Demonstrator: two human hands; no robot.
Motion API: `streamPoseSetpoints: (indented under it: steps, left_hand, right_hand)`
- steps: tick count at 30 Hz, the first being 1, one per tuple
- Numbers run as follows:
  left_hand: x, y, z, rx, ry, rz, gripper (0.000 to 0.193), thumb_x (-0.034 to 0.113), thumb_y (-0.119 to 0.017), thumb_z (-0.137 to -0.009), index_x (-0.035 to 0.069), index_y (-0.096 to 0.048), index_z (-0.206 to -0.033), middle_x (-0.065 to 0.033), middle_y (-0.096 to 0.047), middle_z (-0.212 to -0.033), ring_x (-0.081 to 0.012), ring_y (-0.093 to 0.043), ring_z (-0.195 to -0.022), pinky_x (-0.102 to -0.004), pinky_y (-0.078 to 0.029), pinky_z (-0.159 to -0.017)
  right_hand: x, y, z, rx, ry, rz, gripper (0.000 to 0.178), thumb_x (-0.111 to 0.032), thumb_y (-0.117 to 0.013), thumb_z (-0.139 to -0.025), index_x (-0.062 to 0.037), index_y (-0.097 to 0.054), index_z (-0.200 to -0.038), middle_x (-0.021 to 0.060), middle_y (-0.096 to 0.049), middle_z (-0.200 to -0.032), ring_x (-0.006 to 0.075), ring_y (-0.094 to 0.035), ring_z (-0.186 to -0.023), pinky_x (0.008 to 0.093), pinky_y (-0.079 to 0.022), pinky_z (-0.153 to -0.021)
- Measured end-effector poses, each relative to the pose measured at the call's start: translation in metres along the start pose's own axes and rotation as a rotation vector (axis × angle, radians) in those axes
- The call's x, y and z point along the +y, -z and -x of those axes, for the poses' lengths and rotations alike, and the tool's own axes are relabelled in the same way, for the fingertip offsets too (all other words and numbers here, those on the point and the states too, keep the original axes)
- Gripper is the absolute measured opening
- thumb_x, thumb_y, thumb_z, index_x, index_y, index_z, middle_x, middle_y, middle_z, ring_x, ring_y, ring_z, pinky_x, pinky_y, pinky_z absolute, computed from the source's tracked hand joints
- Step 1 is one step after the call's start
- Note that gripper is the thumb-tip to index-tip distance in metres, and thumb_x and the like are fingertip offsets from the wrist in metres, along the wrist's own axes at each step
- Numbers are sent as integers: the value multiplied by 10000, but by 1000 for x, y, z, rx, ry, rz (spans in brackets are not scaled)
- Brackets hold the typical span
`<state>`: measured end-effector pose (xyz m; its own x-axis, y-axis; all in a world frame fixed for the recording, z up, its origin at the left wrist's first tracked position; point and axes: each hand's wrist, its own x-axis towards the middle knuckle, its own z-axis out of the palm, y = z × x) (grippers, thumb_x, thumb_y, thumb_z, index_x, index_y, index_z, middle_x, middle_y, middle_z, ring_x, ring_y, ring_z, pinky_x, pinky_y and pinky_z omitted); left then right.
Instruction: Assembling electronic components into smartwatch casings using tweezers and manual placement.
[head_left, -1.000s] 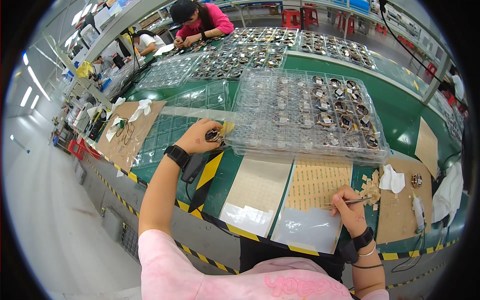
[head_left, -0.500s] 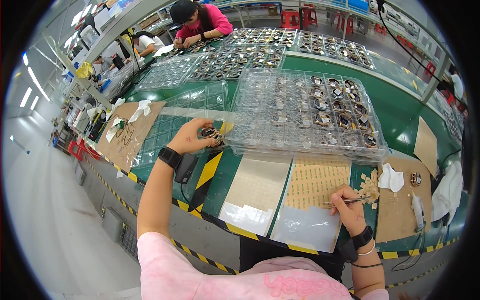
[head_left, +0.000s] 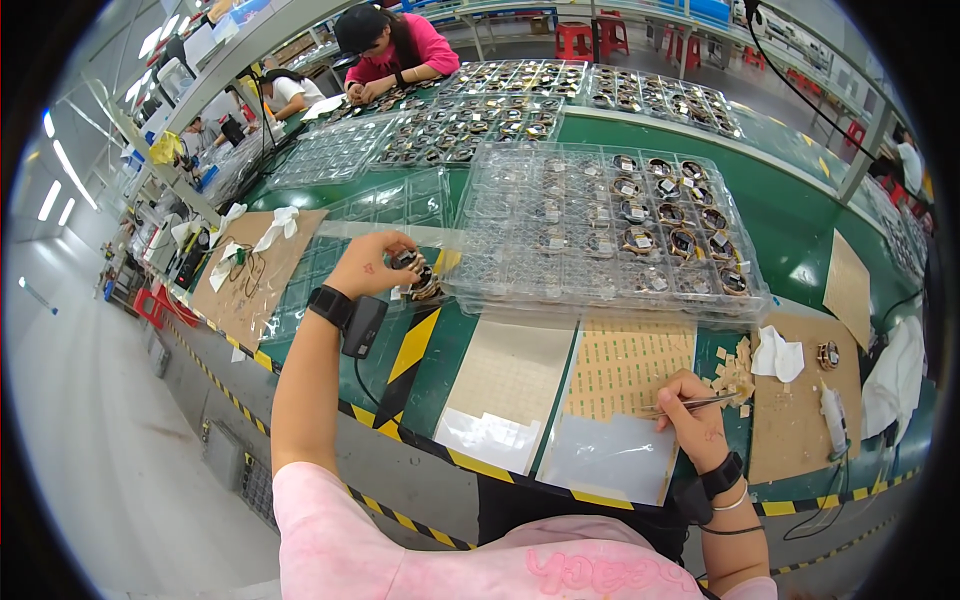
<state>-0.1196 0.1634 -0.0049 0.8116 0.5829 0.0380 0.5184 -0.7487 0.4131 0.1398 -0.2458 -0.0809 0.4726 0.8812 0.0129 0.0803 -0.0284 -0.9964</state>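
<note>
In my left hand (head_left: pixel 370 266), closed at the fingertips, is a small dark round component (head_left: pixel 403 260) with a metal ring. Just beside it on the bench stands a small pile of similar round parts (head_left: pixel 426 286), close to the clear trays. My right hand (head_left: pixel 692 412) is closed round metal tweezers (head_left: pixel 706 400), their tips over a tan sheet of small stickers (head_left: pixel 632 365). The lower part of that sheet is bare whitish backing (head_left: pixel 607 455). Left of it lies a second pale sheet (head_left: pixel 512 370).
Stacked clear trays (head_left: pixel 510 215), partly filled with round parts, cover the middle of the green bench. Tan scraps (head_left: pixel 735 372), a white cloth (head_left: pixel 777 354) and a white glue-gun-like tool (head_left: pixel 835 420) lie to the right. Across the bench a person in pink (head_left: pixel 430 45) handles parts.
My left hand has shifted slightly left with a round component, and the pile beside it shows more. My right hand and the tweezers have stayed almost still.
</note>
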Motion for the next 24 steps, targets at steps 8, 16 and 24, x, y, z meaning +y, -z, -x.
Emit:
streamPoseSetpoints:
  steps: [8,16,24]
  left_hand:
    - [-13,4,-40,56,18,-77,497,281,-815,-618,62,-645,-1031,-118,-669,-984,-225,-639,-912,-327,-511,-775]
    - [-30,-22,-48,4,27,-167,469,367,-774,-673,33,-649,-978,-140,-663,-896,-256,-637,-853,-343,-503,-778]
    - [-15,-8,-10,71,44,5,408,347,-749,-734,28,-640,-963,-129,-638,-942,-247,-619,-883,-356,-497,-786]
  right_hand:
    - [-2,-1,0,2,6,-4,213,-157,-561,-923,-21,-530,-762,30,-501,-775,96,-523,-578,226,-443,-546]
    - [-4,-1,0,16,3,2,219,-153,-567,-918,-16,-528,-752,37,-500,-785,99,-524,-568,228,-441,-540]
    - [-3,1,-1,-14,15,18,213,-150,-570,-917,-17,-534,-755,36,-499,-787,97,-524,-563,226,-441,-536]
